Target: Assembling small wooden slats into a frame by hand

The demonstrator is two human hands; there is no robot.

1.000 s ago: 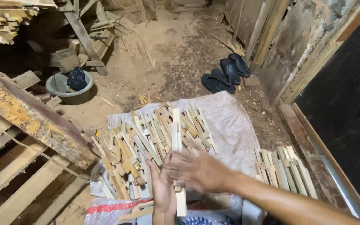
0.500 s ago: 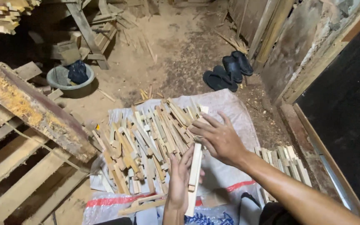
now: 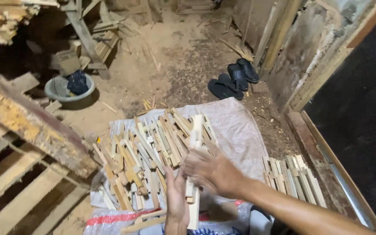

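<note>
My left hand holds a long pale wooden stick upright over a pile of short wooden sticks. The pile lies on a white woven sack spread on the dirt floor. My right hand is blurred and lies against the stick's right side, fingers spread, about halfway up. Whether it grips the stick I cannot tell. The lower end of the stick reaches below my left palm.
A neat row of sticks lies to the right. Black sandals rest near a wooden wall. A grey basin with a dark cloth sits at the left. A rough wooden pallet frame fills the left side.
My right hand came back from the pile's right edge to the stick held by my left hand. The stick now stands more upright.
</note>
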